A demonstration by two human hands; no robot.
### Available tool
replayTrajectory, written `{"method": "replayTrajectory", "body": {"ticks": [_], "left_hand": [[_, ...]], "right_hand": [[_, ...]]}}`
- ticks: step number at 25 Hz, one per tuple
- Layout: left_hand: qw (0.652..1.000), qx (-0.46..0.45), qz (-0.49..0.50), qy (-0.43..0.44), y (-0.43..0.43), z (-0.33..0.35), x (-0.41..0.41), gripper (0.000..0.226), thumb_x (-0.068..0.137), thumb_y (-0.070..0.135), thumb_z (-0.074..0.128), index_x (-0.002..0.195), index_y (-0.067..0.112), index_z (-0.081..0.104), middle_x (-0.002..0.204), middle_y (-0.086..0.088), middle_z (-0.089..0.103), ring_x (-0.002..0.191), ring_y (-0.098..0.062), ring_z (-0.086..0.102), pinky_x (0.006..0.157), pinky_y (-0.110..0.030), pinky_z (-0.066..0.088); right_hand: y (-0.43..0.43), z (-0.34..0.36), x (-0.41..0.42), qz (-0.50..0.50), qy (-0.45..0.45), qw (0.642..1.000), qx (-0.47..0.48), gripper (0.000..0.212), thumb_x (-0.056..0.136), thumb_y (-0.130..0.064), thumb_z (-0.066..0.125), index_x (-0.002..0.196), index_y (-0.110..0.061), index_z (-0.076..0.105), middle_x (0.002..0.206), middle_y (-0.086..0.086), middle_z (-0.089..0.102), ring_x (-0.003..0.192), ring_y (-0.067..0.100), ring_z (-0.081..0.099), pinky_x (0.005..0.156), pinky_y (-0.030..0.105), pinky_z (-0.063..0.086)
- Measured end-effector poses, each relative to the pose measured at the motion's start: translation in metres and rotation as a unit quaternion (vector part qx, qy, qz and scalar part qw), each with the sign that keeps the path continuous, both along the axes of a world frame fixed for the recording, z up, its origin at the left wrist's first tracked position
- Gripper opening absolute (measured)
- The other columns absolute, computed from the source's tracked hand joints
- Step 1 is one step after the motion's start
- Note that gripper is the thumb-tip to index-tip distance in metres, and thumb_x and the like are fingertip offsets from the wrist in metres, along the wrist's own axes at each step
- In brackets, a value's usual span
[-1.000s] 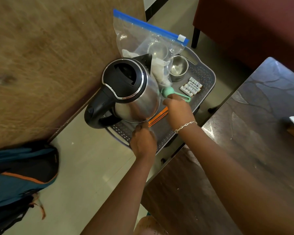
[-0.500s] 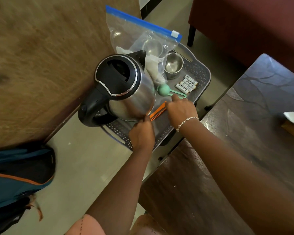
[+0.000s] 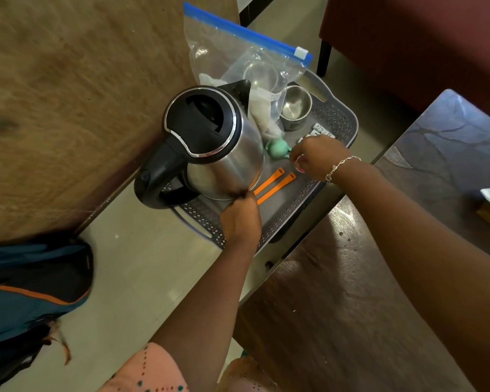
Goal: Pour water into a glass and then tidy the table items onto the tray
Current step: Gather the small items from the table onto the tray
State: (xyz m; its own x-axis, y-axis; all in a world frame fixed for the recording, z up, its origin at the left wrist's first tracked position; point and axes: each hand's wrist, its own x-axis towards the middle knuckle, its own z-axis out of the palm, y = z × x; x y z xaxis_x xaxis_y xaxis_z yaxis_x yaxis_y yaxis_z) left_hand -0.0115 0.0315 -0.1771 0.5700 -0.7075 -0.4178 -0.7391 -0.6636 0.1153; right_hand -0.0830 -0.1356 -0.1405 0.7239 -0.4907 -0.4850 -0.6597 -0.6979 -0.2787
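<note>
Grey tray (image 3: pixel 337 116), left hand (image 3: pixel 239 219) touching kettle (image 3: pixel 224 154) base, right hand (image 3: pixel 320 158) now off orange strips (image 3: pixel 276 189), both grips unclear.

kettle (image 3: pixel 218 154): on tray (image 3: pixel 340 117), left side
bag (image 3: pixel 238 58): behind kettle
bowl (image 3: pixel 294 106): right of bag
strips (image 3: pixel 269 181): right of kettle, side by side
backpack (image 3: pixel 31 290): on floor, left of tray
worktop (image 3: pixel 379 278): right of tray

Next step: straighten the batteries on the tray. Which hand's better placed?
Right. The right hand is over the batteries, partly covering them. The left hand is at the kettle base, nearer the tray's front edge.
</note>
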Motion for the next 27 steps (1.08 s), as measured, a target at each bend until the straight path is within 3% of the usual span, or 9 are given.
{"method": "replayTrajectory", "body": {"ticks": [4,7,10,13,18,20,23,25,27], "left_hand": [[0.994,-0.025,0.099,0.035,0.008,0.007,-0.004,0.025,0.096,0.026,0.043,0.1,0.006,0.058,0.1,-0.014,0.068,0.09,-0.027,0.064,0.065,-0.03,0.039],[0.956,-0.045,0.273,0.096,0.013,0.019,-0.011,0.031,0.093,0.021,0.048,0.116,0.0,0.051,0.113,-0.019,0.062,0.102,-0.032,0.06,0.07,-0.034,0.04],[0.918,-0.069,0.362,0.147,0.011,0.02,-0.013,0.041,0.09,0.014,0.053,0.125,-0.003,0.042,0.121,-0.024,0.058,0.109,-0.037,0.056,0.077,-0.039,0.042],[0.883,-0.112,0.419,0.179,0.005,0.01,-0.012,0.032,0.088,0.008,0.053,0.118,-0.003,0.048,0.114,-0.024,0.061,0.103,-0.037,0.059,0.069,-0.033,0.039],[0.838,-0.166,0.474,0.213,-0.002,0.001,-0.014,0.021,0.085,-0.001,0.051,0.104,-0.002,0.057,0.105,-0.019,0.065,0.097,-0.033,0.061,0.072,-0.029,0.04],[0.816,-0.183,0.497,0.233,-0.004,-0.013,-0.012,0.018,0.081,-0.003,0.051,0.097,-0.001,0.059,0.099,-0.02,0.067,0.093,-0.035,0.063,0.078,-0.033,0.049],[0.782,-0.193,0.531,0.262,-0.007,-0.036,-0.01,0.017,0.076,-0.002,0.047,0.087,-0.002,0.06,0.089,-0.025,0.068,0.084,-0.041,0.065,0.076,-0.052,0.055],[0.78,-0.2,0.532,0.261,-0.009,-0.048,-0.009,0.018,0.074,-0.003,0.046,0.081,-0.005,0.062,0.082,-0.026,0.067,0.077,-0.04,0.065,0.071,-0.047,0.057],[0.785,-0.2,0.524,0.263,-0.01,-0.048,-0.009,0.014,0.074,-0.005,0.046,0.074,-0.004,0.06,0.075,-0.023,0.065,0.066,-0.034,0.059,0.062,-0.04,0.051]], "right_hand": [[0.031,0.014,0.002,-0.146,-0.136,0.98,-0.018,0.035,0.083,0.004,0.046,0.112,-0.008,0.062,0.113,0.017,0.061,0.106,0.036,0.056,0.085,0.039,0.046],[0.073,0.022,0.011,-0.301,-0.123,0.932,0.158,0.036,0.084,0.006,0.041,0.113,-0.001,0.059,0.117,0.023,0.059,0.11,0.037,0.053,0.089,0.037,0.044],[0.083,0.017,0.018,-0.386,-0.069,0.886,0.249,0.016,0.087,0.004,0.035,0.08,0.003,0.049,0.1,0.021,0.056,0.102,0.036,0.051,0.069,0.029,0.037],[0.082,0.006,0.024,-0.406,-0.046,0.872,0.27,0.034,0.089,0.001,0.034,0.058,-0.011,0.028,0.069,0.008,0.037,0.086,0.025,0.041,0.063,0.027,0.031],[0.087,-0.01,0.03,-0.435,-0.084,0.854,0.274,0.034,0.085,0.003,0.036,0.058,-0.016,0.025,0.075,0.011,0.037,0.08,0.023,0.036,0.047,0.021,0.02],[0.087,-0.015,0.03,-0.44,-0.101,0.848,0.278,0.034,0.082,0.004,0.037,0.058,-0.016,0.025,0.073,0.01,0.037,0.078,0.023,0.035,0.047,0.02,0.02],[0.085,-0.022,0.029,-0.453,-0.118,0.837,0.283,0.028,0.08,0.004,0.038,0.06,-0.014,0.033,0.082,0.015,0.043,0.078,0.024,0.039,0.051,0.025,0.026],[0.084,-0.028,0.028,-0.465,-0.134,0.829,0.281,0.014,0.079,0.004,0.039,0.073,-0.003,0.049,0.085,0.017,0.048,0.079,0.026,0.044,0.061,0.029,0.035],[0.083,-0.03,0.027,-0.475,-0.149,0.817,0.291,0.019,0.081,0.004,0.041,0.093,0.006,0.056,0.088,0.019,0.053,0.082,0.029,0.05,0.072,0.035,0.042]]}}
